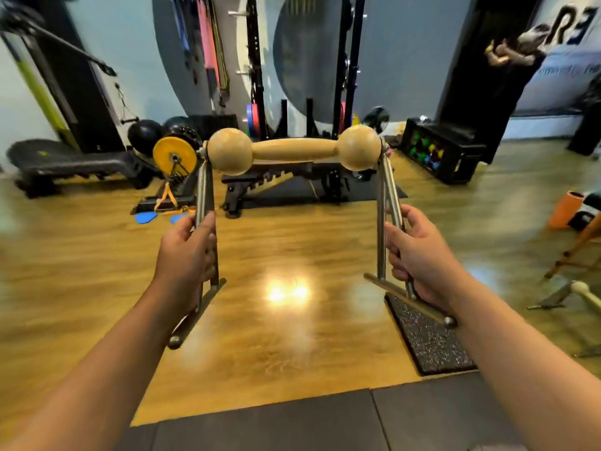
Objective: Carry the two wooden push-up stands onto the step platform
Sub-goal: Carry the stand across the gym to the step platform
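Stand in hand: one push-up stand [294, 150] is held up in the air in front of the person, its wooden handle, with a ball at each end, level and crosswise above the floor [286, 255].
Left hand: the left hand [187, 255] is wrapped around the metal legs on the left side of the stand, with the fingers [210, 237] curled round the bars.
Right hand: the right hand [419, 252] is closed round the metal legs on the right side, fingers curled about them.
Feet of the stand: both foot bars are seen clear of the floor, below the hands.
Second stand: another push-up stand [582, 292] lies on the floor at the far right, only partly in view.
Step platform: a dark step platform [74, 161] sits on the floor at the far left, well apart from the held stand.
Mat: a speckled mat [429, 340] lies on the floor under the right forearm.
Background: a weight bench [283, 177] is seen behind the handle.
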`<state>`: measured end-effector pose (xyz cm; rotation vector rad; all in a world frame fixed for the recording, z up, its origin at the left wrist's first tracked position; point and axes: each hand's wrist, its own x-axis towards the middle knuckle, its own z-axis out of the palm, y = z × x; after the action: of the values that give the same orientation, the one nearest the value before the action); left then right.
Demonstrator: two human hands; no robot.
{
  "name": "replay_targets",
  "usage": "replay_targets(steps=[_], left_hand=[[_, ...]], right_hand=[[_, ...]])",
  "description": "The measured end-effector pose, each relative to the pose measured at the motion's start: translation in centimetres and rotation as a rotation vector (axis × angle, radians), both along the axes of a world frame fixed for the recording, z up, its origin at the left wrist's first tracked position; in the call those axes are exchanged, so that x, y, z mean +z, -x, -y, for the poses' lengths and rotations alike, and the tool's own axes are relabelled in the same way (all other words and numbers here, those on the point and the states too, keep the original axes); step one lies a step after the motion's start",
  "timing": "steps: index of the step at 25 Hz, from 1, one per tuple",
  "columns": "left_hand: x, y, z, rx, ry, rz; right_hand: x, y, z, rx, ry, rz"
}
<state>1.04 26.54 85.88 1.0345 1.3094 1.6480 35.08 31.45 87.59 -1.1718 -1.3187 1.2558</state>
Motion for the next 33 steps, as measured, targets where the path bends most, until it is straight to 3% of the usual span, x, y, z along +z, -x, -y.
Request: replay_targets(steps=[8, 14, 20, 33], left_hand=[[22.8, -0.3, 3.7, 0.060, -0.270, -0.091], [32.6, -2.6, 9.5, -0.049, -0.384, -0.049], [35.2, -5.5, 14.8, -0.239, -0.512, -0.004], [34.0, -19.7, 18.8, -0.159, -0.563, -0.017]], right_hand=[[21.5, -0.8, 5.9, -0.007, -0.314, -0.116], [30.5, -3.2, 10.7, -0.075, -0.441, -0.159], [32.7, -6.7, 15.4, -0.169, -0.540, -0.165], [32.6, -18.7, 20.0, -0.271, -0.433, -0.203]])
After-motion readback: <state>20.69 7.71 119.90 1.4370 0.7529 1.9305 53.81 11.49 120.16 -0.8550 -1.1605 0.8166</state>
